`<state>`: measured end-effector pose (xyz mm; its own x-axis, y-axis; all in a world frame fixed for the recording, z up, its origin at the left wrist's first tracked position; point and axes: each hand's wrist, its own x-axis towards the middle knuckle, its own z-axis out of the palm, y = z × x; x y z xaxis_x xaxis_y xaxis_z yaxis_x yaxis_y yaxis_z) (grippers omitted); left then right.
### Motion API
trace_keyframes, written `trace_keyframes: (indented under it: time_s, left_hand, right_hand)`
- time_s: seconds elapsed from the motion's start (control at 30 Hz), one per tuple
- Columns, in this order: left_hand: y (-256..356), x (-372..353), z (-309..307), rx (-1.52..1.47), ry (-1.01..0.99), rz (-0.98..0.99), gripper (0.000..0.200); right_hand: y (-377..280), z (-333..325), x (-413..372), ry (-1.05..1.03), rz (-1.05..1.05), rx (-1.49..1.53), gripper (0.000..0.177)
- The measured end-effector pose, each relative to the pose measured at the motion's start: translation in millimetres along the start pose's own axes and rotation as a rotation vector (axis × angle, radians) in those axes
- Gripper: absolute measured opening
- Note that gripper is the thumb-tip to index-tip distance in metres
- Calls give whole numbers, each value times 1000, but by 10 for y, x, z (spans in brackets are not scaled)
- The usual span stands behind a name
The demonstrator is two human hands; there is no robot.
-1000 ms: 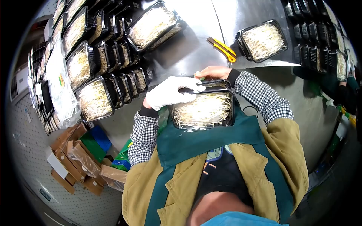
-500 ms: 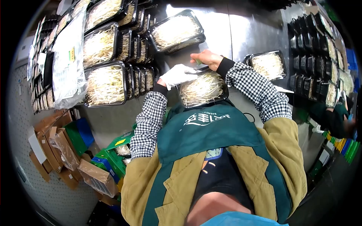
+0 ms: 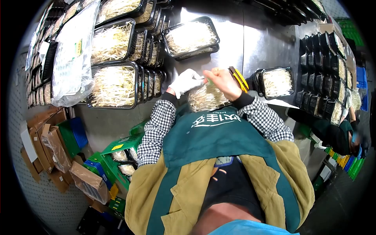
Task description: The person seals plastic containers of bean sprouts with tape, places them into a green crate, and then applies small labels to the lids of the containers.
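Observation:
A black plastic tray of bean sprouts (image 3: 205, 100) lies right in front of my apron, at the table's near edge. My left hand (image 3: 187, 83), in a white glove, is at its upper left edge, with the fingers closed together. My bare right hand (image 3: 224, 83) reaches over the tray's right side, thumb and fingers pinched close to the gloved fingertips. Something small and pale green shows at the right fingers, too small to name. Beside the right hand lies a yellow and black utility knife (image 3: 239, 79).
More sprout trays are stacked at left (image 3: 113, 86), with a clear plastic bag (image 3: 74, 58) over some. Single trays sit ahead (image 3: 191, 37) and at right (image 3: 277, 83). Black tray stacks (image 3: 319, 70) stand far right, near another person (image 3: 346, 133). A green crate (image 3: 117, 154) is below left.
My right hand has moved down and right, over the tray's right side, and the utility knife now shows beside it. My left hand stays at the tray's edge. The view has shifted slightly.

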<state>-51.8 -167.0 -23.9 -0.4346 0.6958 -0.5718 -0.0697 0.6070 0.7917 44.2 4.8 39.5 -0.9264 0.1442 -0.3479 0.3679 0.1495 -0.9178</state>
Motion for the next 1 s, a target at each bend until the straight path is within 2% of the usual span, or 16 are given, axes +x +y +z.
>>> trace_keyframes:
  time_s: [0.03,0.1,0.17,0.23,0.33,0.43,0.47,0.5,0.57,0.63,0.67,0.77,0.8,0.9,0.93,1.0]
  left_hand:
    - [-46,21,7,-29,17,34,27]
    - [7,-30,31,-88,47,97,28]
    - [75,-87,35,-50,38,116,30]
    - [24,-96,60,-62,53,114,30]
    - [-75,-46,103,-203,17,190,39]
    - [63,-149,-19,-384,-177,224,54]
    - [7,-151,-118,-369,-222,352,64]
    - [157,-210,-171,-360,-227,385,67]
    - [486,-295,-113,-146,-130,270,70]
    - [412,-118,84,236,1,255,67]
    - [156,64,132,293,-89,245,62]
    - [210,128,110,172,-226,217,56]
    - [220,116,121,169,-236,194,55]
    - [295,148,93,172,-259,138,54]
    - [111,215,143,340,-100,213,60]
    - [327,-24,224,648,381,382,61]
  right_hand:
    - [209,93,-37,127,-111,-8,37]
    - [89,84,-265,73,38,-17,36]
    - [87,103,-498,45,80,38,37]
    - [209,134,-691,12,43,-121,38]
    - [257,111,-771,-25,1,-126,36]
    - [255,88,-772,-30,-6,-151,35]
    - [258,83,-768,-24,-6,-160,34]
    - [267,78,-766,-18,-4,-169,34]
    - [281,90,-796,-12,2,-148,34]
    - [282,94,-771,-5,-10,-90,33]
    - [340,84,-775,-28,-44,-145,32]
    - [362,24,-870,-209,-75,-123,29]
    - [388,23,-915,-297,-22,17,27]
    - [420,3,-947,-183,-160,-63,27]
    - [400,-47,-968,-263,7,-61,28]
    - [283,-93,-961,-276,1,-44,29]
